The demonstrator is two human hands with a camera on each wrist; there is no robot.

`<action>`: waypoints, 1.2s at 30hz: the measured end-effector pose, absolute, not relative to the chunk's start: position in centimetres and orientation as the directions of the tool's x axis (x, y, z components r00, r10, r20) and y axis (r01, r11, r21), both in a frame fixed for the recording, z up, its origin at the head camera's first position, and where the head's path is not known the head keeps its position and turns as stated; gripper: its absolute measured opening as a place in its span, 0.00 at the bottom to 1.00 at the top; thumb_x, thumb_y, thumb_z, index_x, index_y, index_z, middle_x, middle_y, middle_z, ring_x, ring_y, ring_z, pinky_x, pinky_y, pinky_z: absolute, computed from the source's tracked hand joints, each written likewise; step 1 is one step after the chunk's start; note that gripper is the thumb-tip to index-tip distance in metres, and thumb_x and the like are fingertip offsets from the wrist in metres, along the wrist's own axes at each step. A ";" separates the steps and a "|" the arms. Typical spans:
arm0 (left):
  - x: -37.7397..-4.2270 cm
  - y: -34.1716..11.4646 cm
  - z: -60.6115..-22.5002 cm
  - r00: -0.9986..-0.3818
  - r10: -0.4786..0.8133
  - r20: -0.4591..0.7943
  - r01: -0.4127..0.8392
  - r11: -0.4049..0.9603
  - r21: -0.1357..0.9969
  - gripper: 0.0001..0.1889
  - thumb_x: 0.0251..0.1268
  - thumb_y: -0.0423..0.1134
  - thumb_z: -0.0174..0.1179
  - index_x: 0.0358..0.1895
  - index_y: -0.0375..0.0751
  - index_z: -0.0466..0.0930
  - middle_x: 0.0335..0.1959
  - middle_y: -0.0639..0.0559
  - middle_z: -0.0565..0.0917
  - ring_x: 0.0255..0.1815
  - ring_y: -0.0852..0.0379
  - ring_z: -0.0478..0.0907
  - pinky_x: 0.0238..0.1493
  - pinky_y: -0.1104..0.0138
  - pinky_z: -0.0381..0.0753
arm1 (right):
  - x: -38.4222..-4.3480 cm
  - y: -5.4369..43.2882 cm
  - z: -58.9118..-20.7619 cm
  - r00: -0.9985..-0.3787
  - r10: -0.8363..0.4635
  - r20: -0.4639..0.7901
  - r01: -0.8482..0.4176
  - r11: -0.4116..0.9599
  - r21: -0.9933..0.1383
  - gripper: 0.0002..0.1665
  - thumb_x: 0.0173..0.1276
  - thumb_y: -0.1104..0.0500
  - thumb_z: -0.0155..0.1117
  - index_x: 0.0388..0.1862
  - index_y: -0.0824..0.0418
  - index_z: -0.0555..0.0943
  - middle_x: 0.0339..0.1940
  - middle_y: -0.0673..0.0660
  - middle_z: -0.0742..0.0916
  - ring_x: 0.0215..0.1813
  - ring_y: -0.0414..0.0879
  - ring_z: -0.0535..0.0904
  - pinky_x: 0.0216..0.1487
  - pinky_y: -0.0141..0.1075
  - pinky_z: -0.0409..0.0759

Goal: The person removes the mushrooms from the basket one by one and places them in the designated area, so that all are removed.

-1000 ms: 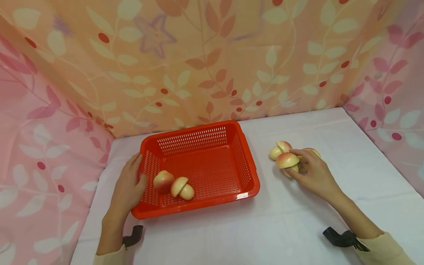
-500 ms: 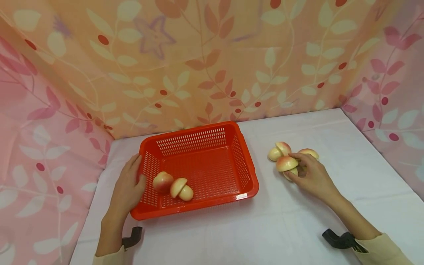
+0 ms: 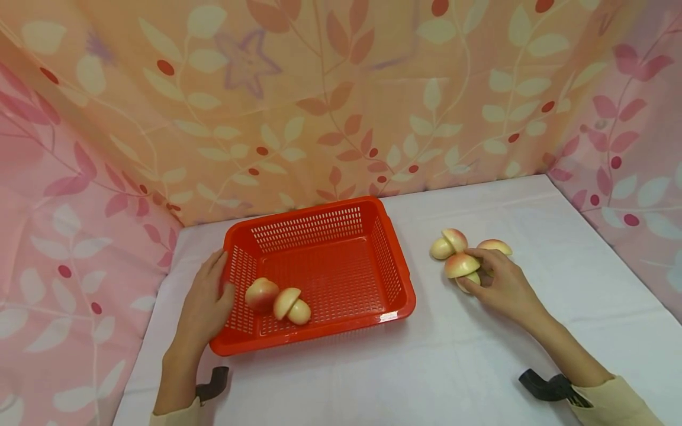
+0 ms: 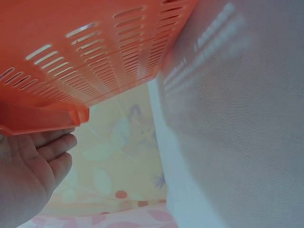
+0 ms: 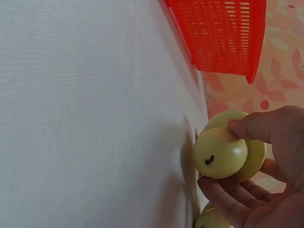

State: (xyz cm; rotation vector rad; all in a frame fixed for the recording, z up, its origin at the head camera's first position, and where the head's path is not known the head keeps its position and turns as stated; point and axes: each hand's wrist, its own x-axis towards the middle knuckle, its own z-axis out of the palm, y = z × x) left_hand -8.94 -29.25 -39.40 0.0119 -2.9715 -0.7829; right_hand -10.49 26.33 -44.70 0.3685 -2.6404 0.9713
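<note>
My right hand (image 3: 503,287) pinches a toy mushroom (image 3: 461,266) with a peach-coloured cap between thumb and fingers, over the right of the table. In the right wrist view its pale round stem (image 5: 221,152), with a dark mark at its end, faces the camera. Beside it lies a second mushroom (image 3: 449,244); another mushroom (image 3: 494,245) is partly hidden behind the hand. My left hand (image 3: 205,299) holds the left rim of the red plastic basket (image 3: 367,324), thumb over the rim, other fingers below it. Inside the basket lie two mushrooms, one cap-up (image 3: 262,294), one on its side (image 3: 292,306).
A white cloth covers the table (image 3: 341,378). Floral curtains (image 3: 319,100) stand at the back and both sides, with the basket's far edge close to the back one. Black curved pieces (image 3: 543,384) sit at both wrists.
The mushroom in my right hand has shifted slightly toward me, with the fingers still around it. My left hand stays at the basket rim. The head view has tilted a little.
</note>
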 end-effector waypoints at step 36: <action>-8.9 -29.2 -39.3 -0.998 -0.026 0.051 0.003 0.867 0.498 0.39 0.75 0.36 0.53 0.86 0.39 0.51 0.87 0.35 0.56 0.84 0.29 0.56 0.73 0.25 0.65 | -9.8 26.4 -44.7 -0.930 -0.167 0.327 -0.337 0.743 -0.578 0.40 0.60 0.61 0.82 0.69 0.69 0.76 0.58 0.69 0.83 0.48 0.61 0.88 0.38 0.28 0.87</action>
